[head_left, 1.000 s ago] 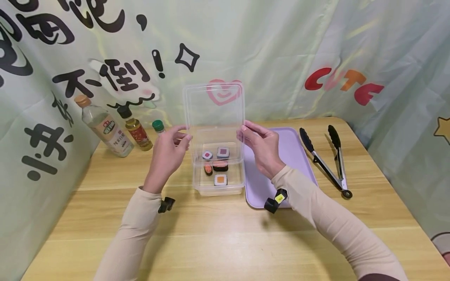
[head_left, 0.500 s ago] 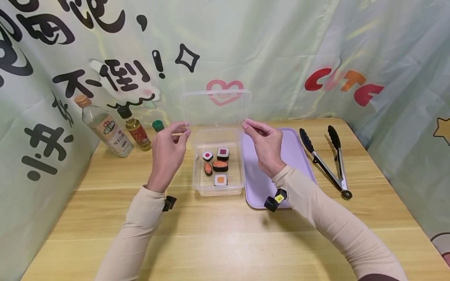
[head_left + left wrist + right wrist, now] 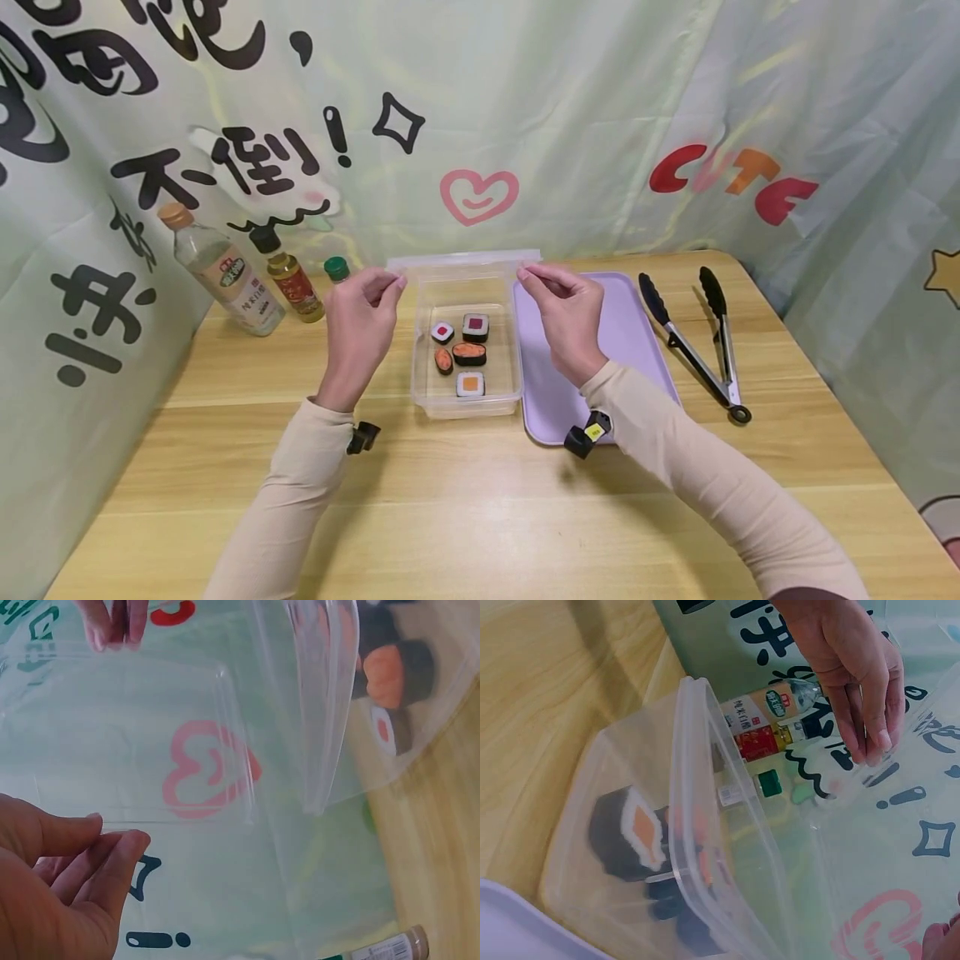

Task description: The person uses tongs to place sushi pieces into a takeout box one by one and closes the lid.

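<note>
Behind the clear plastic food container [image 3: 467, 408], both hands hold its clear lid [image 3: 463, 260], seen nearly edge-on in the head view. My left hand [image 3: 360, 333] pinches the lid's left edge between thumb and fingertips, also seen in the left wrist view on the lid [image 3: 135, 750]. On the opposite edge, my right hand [image 3: 567, 321] pinches with thumb and fingers. Inside the uncovered container lie several sushi pieces: an orange-centred roll [image 3: 471, 384], an orange-topped piece [image 3: 469, 354], a smaller orange-topped one [image 3: 444, 361], a dark-red-centred roll [image 3: 476, 327] and a small red-centred roll [image 3: 442, 332].
A lilac tray [image 3: 558, 400] lies right of the container, partly behind my right hand. Beyond it rest black-tipped metal tongs [image 3: 697, 358], spread apart. At the back left stand a large bottle [image 3: 228, 279], a smaller red-labelled bottle [image 3: 294, 283] and a green-capped bottle [image 3: 337, 268].
The lid has tipped backward from upright, over the container's back part, to nearly edge-on behind it. The sushi now shows uncovered. Both hands keep hold of the lid and shift only slightly.
</note>
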Demonstrator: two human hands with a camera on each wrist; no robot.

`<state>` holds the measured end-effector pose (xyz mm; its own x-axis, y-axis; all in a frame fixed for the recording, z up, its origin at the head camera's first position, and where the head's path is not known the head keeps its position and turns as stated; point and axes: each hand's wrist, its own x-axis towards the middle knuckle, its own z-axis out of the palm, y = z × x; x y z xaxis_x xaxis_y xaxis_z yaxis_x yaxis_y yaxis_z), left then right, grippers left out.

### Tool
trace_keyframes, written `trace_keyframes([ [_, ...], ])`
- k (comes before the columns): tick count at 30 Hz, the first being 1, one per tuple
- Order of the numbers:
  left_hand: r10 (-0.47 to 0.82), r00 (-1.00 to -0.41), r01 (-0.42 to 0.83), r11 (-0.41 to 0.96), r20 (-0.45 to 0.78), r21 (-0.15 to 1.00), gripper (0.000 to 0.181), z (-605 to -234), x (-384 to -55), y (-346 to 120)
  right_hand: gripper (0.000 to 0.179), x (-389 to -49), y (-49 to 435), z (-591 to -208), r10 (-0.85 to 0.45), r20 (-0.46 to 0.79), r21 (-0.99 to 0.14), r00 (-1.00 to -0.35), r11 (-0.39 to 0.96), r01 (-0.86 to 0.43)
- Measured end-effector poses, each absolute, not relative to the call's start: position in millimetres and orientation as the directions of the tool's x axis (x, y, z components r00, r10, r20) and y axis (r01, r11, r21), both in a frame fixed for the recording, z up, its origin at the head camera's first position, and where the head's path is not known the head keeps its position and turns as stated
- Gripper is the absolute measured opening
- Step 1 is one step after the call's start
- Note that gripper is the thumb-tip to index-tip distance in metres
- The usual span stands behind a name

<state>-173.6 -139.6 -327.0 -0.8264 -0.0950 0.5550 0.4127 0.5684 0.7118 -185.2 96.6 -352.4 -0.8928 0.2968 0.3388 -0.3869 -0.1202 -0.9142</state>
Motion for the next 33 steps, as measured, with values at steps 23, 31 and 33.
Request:
trace_keyframes([
  [23, 0.197, -0.976, 0.14, 0.21, 0.098, 0.968, 0.065, -349, -164, -149, 0.044, -165, 101, -371, 0.073, 0.084, -0.929, -0.994, -0.356, -0.105],
  [31, 0.285, -0.958, 0.075, 0.262, -0.003, 0.962, 0.06, -364, -157, -154, 0.042, -160, 104, -383, 0.063, 0.064, -0.982, -0.996, -0.176, -0.074],
  [33, 0.298, -0.954, 0.071, 0.273, -0.015, 0.959, 0.06, -369, -156, -155, 0.044, -160, 104, -386, 0.046, 0.058, -0.985, -0.997, -0.158, -0.065],
])
